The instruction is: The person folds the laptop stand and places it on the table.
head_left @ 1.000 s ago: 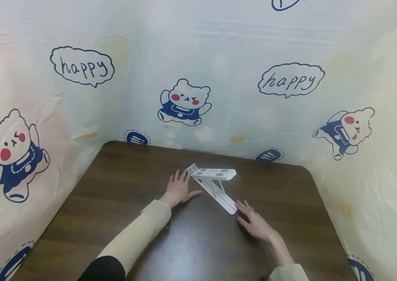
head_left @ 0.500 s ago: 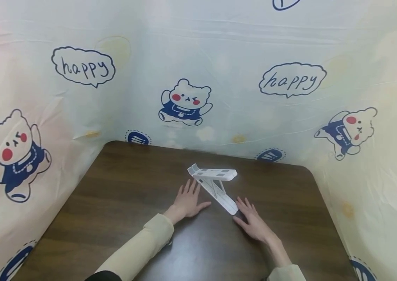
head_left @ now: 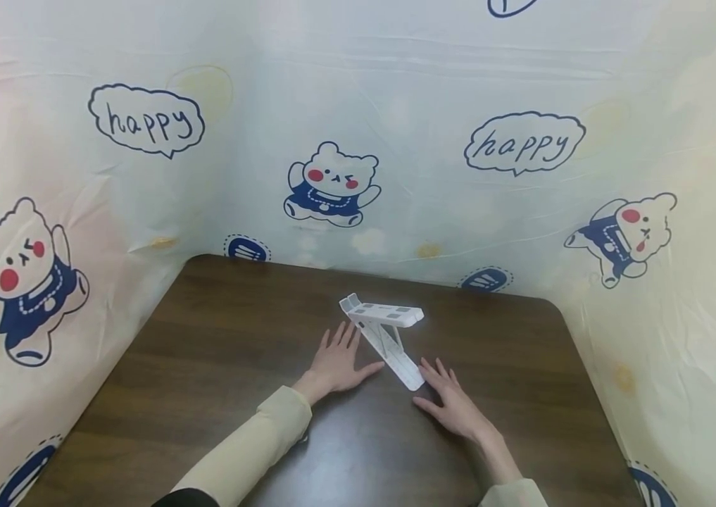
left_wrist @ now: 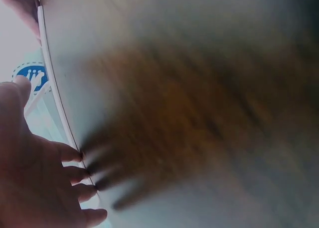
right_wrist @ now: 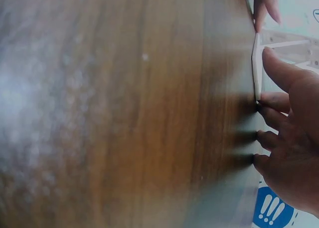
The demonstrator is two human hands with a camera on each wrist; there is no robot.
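- Cream sleeve (head_left: 250, 440) behind, your left hand (head_left: 336, 360) spreads straight, ungrasping fingers just beside the stand (head_left: 389, 352).
- White, propped on the bench (head_left: 237, 331), it looks light, stiff and slick; best held by its lower bar (head_left: 402, 367).
- Your right hand (head_left: 450, 403) extends loose fingers, grasping nothing, at its near end.

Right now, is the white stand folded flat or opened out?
Opened out: in the head view the white stand has its upper bar raised at an angle above its base, with a strut between them.
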